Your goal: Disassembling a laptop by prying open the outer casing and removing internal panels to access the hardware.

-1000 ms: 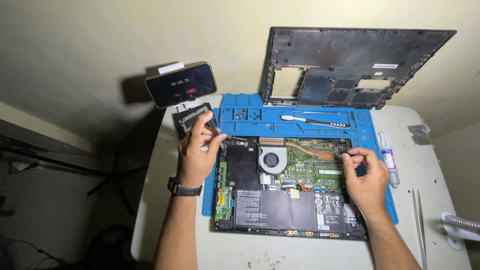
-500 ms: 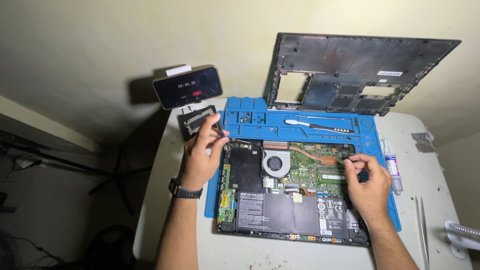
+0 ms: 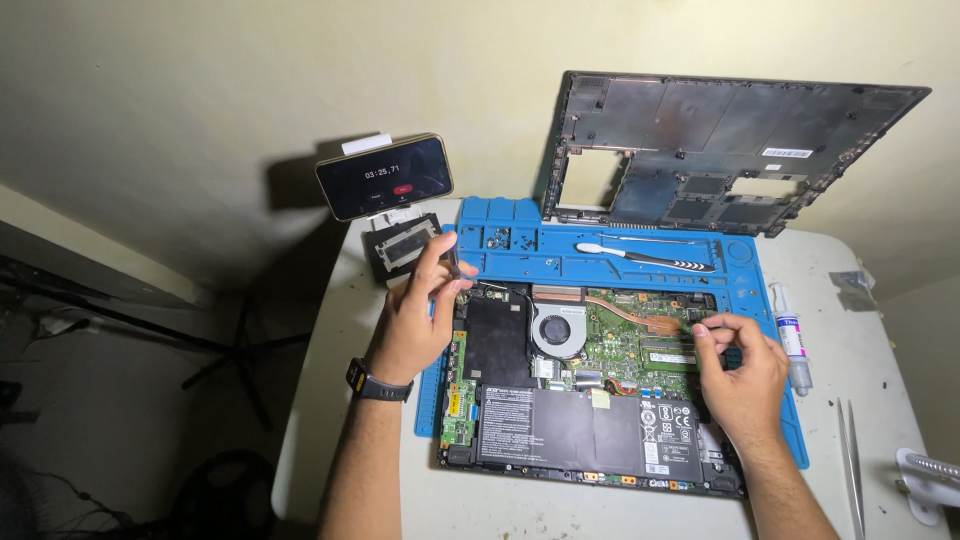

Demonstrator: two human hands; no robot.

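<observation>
Dark and slim, a screwdriver (image 3: 452, 262) is pinched upright between the closed fingers (image 3: 432, 262) of the left hand (image 3: 412, 318), just above the upper left corner of the opened laptop (image 3: 590, 395). The right hand (image 3: 742, 372) is curled at the laptop's right edge, fingers bent inward; whether anything is gripped cannot be told. Beneath the laptop a blue mat (image 3: 610, 262) is spread on the white table (image 3: 340, 400). A phone (image 3: 385, 176) is propped at upper left, and the removed bottom cover (image 3: 720, 140) is leaned against the wall at upper right.
</observation>
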